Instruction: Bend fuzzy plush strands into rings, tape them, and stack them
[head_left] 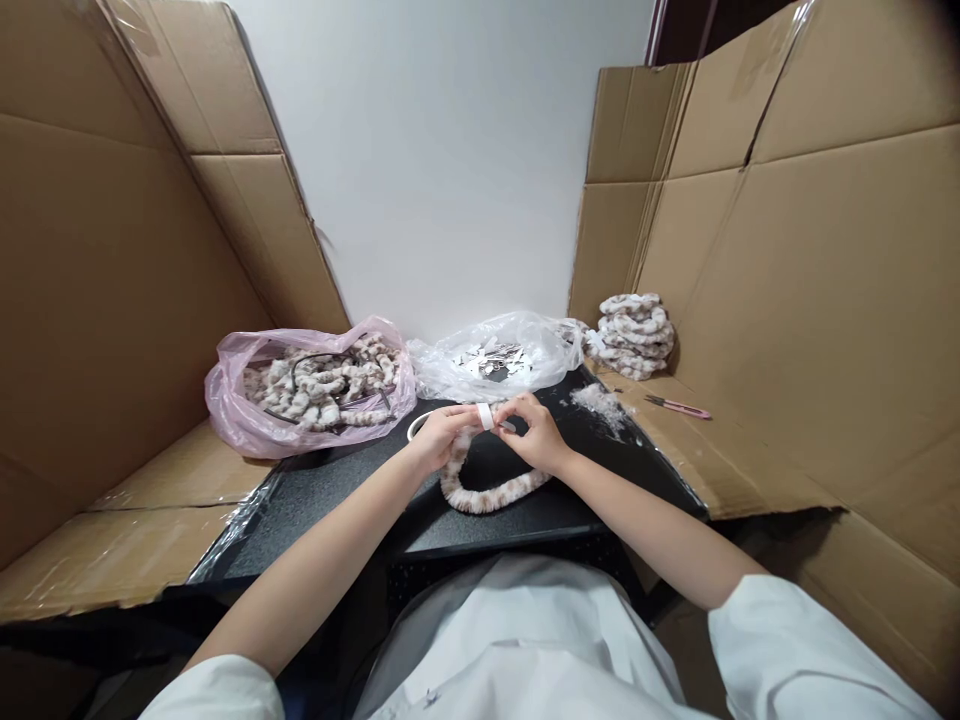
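Note:
A fluffy white and brown loop [491,497] hangs below both hands and rests on the black table [352,505]. My left hand [442,437] is closed at the loop's upper left end, its fingertips on a small white strip [486,416]. Just right of the strip, my right hand [532,432] pinches with thumb and forefinger; a small pale piece [508,426] shows at its fingertips. Part of a white ring [415,426] sticks out to the left of my left hand. The fingers hide where the loop's ends meet.
A pink bag [225,400] of fluffy strips lies at left, a clear bag [439,372] of small metal and white pieces behind the hands. Stacked fluffy loops [636,335], pink-handled snips [686,408] and loose fluff [600,402] are at right. Cardboard walls [840,270] flank the table.

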